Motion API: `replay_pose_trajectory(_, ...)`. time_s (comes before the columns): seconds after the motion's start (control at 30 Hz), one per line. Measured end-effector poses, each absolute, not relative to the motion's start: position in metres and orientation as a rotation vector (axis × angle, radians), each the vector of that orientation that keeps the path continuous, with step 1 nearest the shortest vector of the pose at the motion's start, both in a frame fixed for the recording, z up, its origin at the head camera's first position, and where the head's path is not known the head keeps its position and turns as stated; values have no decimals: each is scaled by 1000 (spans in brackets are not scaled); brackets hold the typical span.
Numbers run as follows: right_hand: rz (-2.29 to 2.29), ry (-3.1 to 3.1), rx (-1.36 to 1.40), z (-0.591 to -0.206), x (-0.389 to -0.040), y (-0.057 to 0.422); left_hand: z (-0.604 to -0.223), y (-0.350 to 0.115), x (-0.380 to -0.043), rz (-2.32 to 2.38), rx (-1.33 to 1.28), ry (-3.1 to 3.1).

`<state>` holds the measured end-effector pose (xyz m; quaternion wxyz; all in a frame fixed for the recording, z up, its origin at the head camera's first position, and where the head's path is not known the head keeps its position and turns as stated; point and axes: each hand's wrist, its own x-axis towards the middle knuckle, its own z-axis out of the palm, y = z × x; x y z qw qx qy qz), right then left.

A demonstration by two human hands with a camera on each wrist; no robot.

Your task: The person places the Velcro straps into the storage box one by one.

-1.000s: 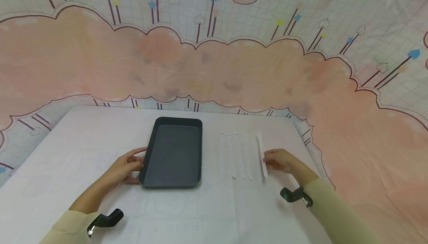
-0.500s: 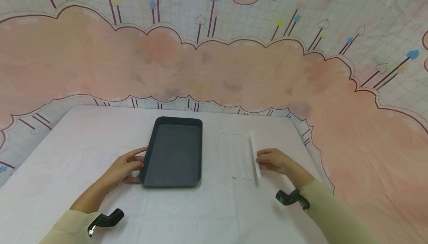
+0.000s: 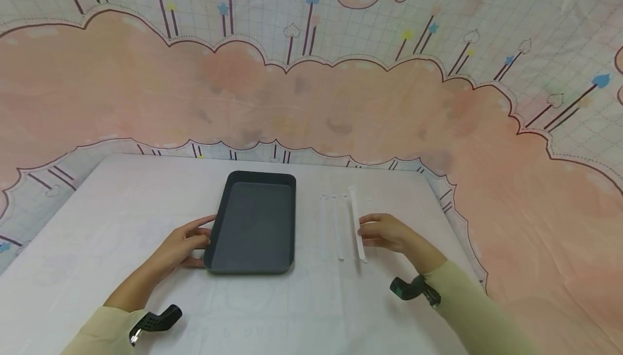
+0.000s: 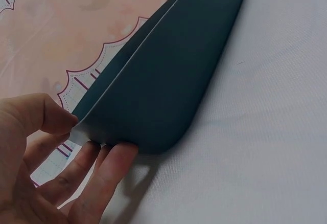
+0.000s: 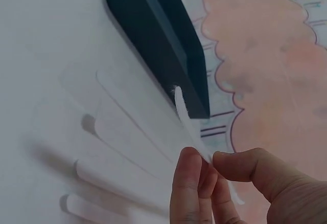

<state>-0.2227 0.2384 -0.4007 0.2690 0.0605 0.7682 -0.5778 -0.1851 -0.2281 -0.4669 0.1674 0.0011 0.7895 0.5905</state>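
A dark grey rectangular tray (image 3: 253,225) with raised walls stands on the white table. My left hand (image 3: 182,247) is at its left side, fingers spread along the near part. In the left wrist view the fingertips (image 4: 125,152) touch the outer wall and another digit meets the rim. Right of the tray, my right hand (image 3: 386,233) pinches a long thin white strip (image 3: 356,225) between thumb and fingers. The strip is held on edge, slightly bent, as the right wrist view shows (image 5: 182,110). It is over a row of similar flat strips (image 3: 337,230).
Several pale round-ended strips (image 5: 102,178) lie side by side, barely standing out from the white table (image 3: 272,311). A patterned peach and white cloth (image 3: 292,106) hangs behind the table. A black wrist device (image 3: 156,320) is on each sleeve.
My right hand has moved left with the white strip, passing over part of the row toward the tray. My left hand and the tray have stayed in place.
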Motion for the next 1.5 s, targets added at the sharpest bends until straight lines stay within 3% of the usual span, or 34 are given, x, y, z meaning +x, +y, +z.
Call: replay_pose_trajectory(1.5,-1724,1815,99,-410,-236,128,-469,-228,-185,1707,23,2208)
